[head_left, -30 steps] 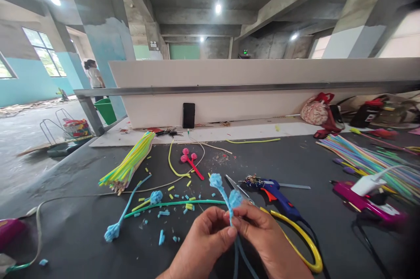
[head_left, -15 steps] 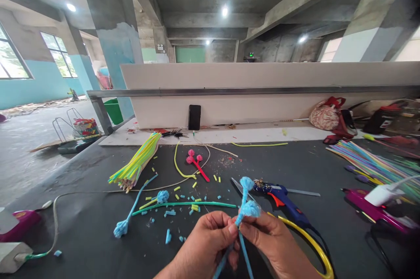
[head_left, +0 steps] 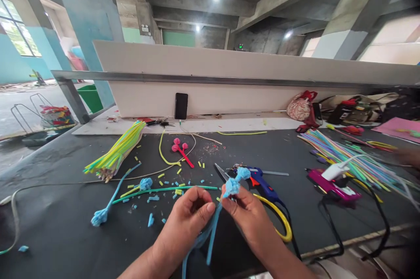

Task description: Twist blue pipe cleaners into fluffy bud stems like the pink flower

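Observation:
A blue fuzzy stem piece (head_left: 232, 186) with two balled tips is pinched in my right hand (head_left: 244, 211), its long tails hanging down between my hands. My left hand (head_left: 192, 213) is just left of it, thumb and forefinger curled close together; whether it grips a strand is unclear. Left of my hands lie a blue piece with a balled end (head_left: 99, 217), a blue ball (head_left: 146, 183) and a green stem (head_left: 164, 190). Behind my right hand are scissors with a yellow handle (head_left: 284, 222) and a blue glue gun (head_left: 265, 185).
A yellow-green stem bundle (head_left: 116, 150) lies at the back left, a pink piece (head_left: 183, 152) mid-table. At the right are a purple power device (head_left: 333, 187), cables and a multicoloured stem bundle (head_left: 348, 152). A phone (head_left: 181, 106) leans on the white board (head_left: 226, 99). Another person's hand (head_left: 407, 156) shows far right.
The view has turned right and down. My left hand has moved apart from my right hand and the balled tips. The blue piece now tilts to the right, lower beside my right fingers.

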A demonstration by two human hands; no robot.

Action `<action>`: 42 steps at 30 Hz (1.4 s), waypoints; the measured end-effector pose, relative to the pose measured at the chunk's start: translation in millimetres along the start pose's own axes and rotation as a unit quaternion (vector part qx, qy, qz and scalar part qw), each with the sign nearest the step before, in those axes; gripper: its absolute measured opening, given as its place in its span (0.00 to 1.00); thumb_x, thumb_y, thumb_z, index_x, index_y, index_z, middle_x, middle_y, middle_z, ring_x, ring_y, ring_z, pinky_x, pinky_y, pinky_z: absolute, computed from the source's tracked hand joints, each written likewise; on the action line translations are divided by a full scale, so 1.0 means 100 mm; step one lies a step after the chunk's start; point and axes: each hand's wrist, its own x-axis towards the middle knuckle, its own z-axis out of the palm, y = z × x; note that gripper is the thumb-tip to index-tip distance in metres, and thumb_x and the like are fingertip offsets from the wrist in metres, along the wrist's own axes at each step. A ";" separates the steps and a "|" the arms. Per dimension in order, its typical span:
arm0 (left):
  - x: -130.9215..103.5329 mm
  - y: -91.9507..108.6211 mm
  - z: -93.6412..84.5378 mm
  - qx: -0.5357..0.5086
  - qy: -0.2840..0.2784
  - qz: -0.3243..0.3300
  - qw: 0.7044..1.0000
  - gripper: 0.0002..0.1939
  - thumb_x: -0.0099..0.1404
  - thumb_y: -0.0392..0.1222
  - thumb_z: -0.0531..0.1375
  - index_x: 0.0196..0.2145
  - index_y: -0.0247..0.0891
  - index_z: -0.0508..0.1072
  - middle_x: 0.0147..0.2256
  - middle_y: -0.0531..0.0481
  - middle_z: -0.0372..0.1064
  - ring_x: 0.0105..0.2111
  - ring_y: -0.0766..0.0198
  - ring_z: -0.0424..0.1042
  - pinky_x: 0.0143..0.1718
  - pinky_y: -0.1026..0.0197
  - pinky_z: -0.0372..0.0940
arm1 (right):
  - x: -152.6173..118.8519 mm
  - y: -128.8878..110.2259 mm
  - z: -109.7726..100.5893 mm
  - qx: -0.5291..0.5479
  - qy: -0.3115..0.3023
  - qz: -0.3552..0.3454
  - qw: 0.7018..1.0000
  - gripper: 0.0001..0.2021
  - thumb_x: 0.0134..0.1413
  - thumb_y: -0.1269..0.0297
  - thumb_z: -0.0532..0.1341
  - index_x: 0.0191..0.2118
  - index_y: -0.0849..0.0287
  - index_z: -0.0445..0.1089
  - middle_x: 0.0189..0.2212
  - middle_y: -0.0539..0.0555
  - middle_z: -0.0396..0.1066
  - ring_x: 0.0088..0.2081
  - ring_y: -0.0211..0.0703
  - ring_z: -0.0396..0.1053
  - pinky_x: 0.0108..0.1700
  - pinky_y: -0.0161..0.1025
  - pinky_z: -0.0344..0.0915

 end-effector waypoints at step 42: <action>-0.04 -0.04 -0.04 -0.221 -0.120 -0.162 0.954 0.13 0.52 0.43 0.67 0.25 0.32 0.69 0.19 0.52 0.67 0.12 0.78 0.53 0.14 0.71 0.45 | 0.00 0.07 0.08 0.309 -0.104 0.069 0.943 0.06 0.39 0.63 0.71 0.24 0.56 0.76 0.27 0.47 0.61 0.28 0.36 0.60 0.29 0.35 0.61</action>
